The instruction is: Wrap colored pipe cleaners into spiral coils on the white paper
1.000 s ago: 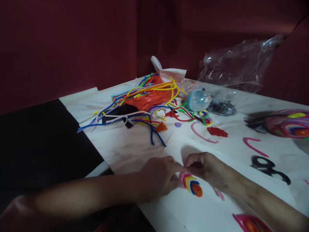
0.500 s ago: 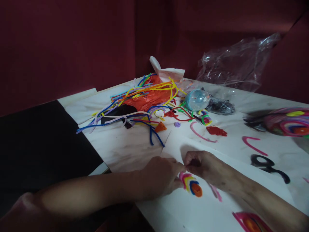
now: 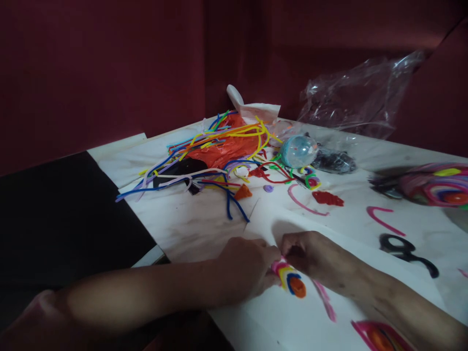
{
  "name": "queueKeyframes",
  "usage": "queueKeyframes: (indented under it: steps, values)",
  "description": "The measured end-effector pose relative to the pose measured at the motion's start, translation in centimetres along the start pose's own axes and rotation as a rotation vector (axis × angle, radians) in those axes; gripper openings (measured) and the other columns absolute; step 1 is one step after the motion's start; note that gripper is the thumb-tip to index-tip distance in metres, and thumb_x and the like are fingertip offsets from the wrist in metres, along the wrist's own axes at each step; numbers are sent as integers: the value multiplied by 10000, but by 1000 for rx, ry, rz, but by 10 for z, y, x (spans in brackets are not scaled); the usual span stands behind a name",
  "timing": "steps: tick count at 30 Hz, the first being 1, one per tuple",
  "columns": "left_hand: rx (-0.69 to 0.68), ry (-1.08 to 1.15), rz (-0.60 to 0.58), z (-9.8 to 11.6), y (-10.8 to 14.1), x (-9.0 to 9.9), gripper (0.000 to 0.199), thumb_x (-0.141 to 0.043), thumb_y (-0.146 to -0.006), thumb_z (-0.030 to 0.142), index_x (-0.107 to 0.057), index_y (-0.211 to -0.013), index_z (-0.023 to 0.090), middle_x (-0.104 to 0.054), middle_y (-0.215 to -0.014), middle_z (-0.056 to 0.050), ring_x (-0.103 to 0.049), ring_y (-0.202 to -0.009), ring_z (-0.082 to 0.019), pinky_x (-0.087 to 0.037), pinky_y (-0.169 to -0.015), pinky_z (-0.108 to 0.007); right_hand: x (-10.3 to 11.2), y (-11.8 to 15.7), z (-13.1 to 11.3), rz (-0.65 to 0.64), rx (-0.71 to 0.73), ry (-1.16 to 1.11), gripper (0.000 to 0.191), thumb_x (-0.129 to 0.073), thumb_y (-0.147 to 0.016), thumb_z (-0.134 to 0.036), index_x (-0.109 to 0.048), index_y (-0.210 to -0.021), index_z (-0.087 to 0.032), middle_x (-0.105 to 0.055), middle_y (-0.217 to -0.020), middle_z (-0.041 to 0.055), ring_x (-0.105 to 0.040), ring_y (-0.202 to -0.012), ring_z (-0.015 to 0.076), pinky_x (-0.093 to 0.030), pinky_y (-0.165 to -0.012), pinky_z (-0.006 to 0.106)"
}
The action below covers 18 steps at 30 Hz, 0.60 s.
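Note:
A small craft piece [image 3: 288,279], with an orange coil and bands of blue, white, yellow and pink, lies on white paper [image 3: 256,321]. My left hand [image 3: 248,265] is closed at its upper left edge, fingertips touching the pink end. Just right of it, my right hand [image 3: 305,251] has its fingers pinched together; what they hold is too small to make out. A pink strand [image 3: 325,300] trails below my right hand. Near the bottom edge, a second piece [image 3: 378,336] with a pink border and orange centre shows partly.
Black-handled scissors [image 3: 400,248] and a pink strip [image 3: 383,222] lie at the right. Behind are coloured strands [image 3: 234,132], orange clay [image 3: 215,155], a clear ball [image 3: 299,151] and a plastic bag [image 3: 351,100]. A colourful round piece [image 3: 438,185] sits far right.
My right hand has shifted slightly right and down, and more of the pink strand below it shows. My left hand has barely moved.

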<state>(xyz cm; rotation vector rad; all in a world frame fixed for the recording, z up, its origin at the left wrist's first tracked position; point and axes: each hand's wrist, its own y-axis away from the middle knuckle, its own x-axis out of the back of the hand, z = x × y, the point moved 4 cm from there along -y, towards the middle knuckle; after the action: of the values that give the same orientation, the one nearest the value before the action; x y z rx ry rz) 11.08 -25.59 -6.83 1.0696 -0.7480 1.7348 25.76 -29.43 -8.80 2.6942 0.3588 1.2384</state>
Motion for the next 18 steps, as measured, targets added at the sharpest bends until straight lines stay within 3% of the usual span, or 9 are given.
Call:
queueKeyframes:
  steps: [7,12,18]
  values:
    - [22,9,-69,2,-3,6,232,-590,-804,390,-592,-868,168,-637,-836,-35,-610,-704,-181,-382,-566,-246,0,2,-2,23,13,46,199,-527,-717,49,-590,-711,-140,-511,-642,-60,-465,-580,98,-287,-485,136]
    - [-34,106,-104,-1,-4,12,163,-460,-857,199,-622,-867,187,-659,-871,-20,-617,-805,-158,-418,-696,-236,1,3,-5,25,23,58,241,-509,-712,79,-587,-694,-149,-502,-631,-72,-459,-574,89,-285,-481,131]
    - [-12,138,-89,-3,-5,11,142,-503,-807,177,-635,-858,187,-660,-839,-11,-614,-776,-153,-415,-676,-223,-3,2,3,40,36,85,257,-520,-724,78,-596,-733,-167,-516,-663,-83,-473,-593,92,-304,-502,132]
